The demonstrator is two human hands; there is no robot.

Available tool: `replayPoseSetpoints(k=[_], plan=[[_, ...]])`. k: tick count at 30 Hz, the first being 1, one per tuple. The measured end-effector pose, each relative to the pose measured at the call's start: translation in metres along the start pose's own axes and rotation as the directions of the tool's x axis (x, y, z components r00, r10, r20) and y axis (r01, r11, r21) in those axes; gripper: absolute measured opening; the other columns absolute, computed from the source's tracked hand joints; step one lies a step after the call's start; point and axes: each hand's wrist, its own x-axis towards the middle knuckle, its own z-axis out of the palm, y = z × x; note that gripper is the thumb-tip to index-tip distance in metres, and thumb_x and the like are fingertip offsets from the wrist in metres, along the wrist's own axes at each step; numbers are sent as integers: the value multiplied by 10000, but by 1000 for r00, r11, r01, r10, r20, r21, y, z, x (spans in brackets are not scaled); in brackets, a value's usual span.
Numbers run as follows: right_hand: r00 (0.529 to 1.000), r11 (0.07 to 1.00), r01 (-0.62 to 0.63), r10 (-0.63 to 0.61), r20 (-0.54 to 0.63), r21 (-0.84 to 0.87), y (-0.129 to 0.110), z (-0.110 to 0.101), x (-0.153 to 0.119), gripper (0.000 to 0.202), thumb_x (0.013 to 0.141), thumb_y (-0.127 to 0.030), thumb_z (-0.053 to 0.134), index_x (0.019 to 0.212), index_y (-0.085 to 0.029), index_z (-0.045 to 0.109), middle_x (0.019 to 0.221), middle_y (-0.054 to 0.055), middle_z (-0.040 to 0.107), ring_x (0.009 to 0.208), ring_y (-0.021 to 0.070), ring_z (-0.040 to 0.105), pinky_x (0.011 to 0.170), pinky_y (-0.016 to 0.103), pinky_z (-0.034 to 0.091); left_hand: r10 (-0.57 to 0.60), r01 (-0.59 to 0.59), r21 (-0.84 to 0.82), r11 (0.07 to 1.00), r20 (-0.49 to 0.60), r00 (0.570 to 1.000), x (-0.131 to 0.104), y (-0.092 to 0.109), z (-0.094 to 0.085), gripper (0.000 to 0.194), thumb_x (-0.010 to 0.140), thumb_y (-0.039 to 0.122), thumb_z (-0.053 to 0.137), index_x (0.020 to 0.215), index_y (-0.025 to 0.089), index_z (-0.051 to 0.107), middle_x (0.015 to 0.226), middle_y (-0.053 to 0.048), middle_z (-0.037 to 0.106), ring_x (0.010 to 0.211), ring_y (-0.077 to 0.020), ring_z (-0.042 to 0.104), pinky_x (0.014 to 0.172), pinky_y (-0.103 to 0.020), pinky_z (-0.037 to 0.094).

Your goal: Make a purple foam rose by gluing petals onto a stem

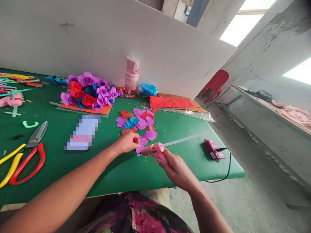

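Head camera: how does the left arm lie?

The left forearm (80,176) slants up from the lower left corner over the green table (116,181), and the left hand (126,143) ends it, back of the hand upward, wrist almost straight.

And its fingers?

Curled in, with the tips gathered low at the edge of a purple petal (138,150). I cannot tell whether they actually pinch it.

Where exactly is that petal?

On the near end of the scattered petals (143,120), which are purple, red, orange and blue, and between the left fingertips and the nozzle of the pink glue gun (152,149).

So the right hand (173,163) has the gun?

Yes, fingers wrapped closed around its handle. The right forearm (206,202) rises from the bottom edge, leaning leftward, and the nozzle points left, just beside the petal.

What sticks out behind?

A translucent glue stick (181,139), running from the gun's rear toward the right, tilted slightly up in the view.

Anything farther off?

Purple, red and blue flowers (89,92) lie heaped beyond the left hand, well apart from it.
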Motion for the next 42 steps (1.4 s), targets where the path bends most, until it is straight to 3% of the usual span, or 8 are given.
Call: replayPoseSetpoints(k=[22,34,42], plan=[[1000,994,-29,30,4,-101,-6,-7,-1,282,960,-323,361,1188,-208,480,766,11,635,641,171,568,575,239,333,4,-4,7,1000,4,1000,0,2,-1,33,571,200,545,552,178,528,545,18,546,571,-141,495,524,-245,340],[999,994,-29,26,-22,-109,-5,-8,-3,322,958,-328,354,1225,-200,483,775,35,656,655,182,602,590,243,378,10,-10,3,1000,1,1000,-1,0,-1,45,572,204,556,550,180,524,540,22,547,556,-138,489,513,-244,336],[998,992,-21,13,-68,-121,-4,-9,-4,278,934,-311,385,1135,-228,558,795,55,683,721,209,647,635,256,450,-1,1,-1,1000,10,1000,-1,1,-1,81,584,219,572,547,182,510,536,24,526,547,-134,469,510,-248,326]])
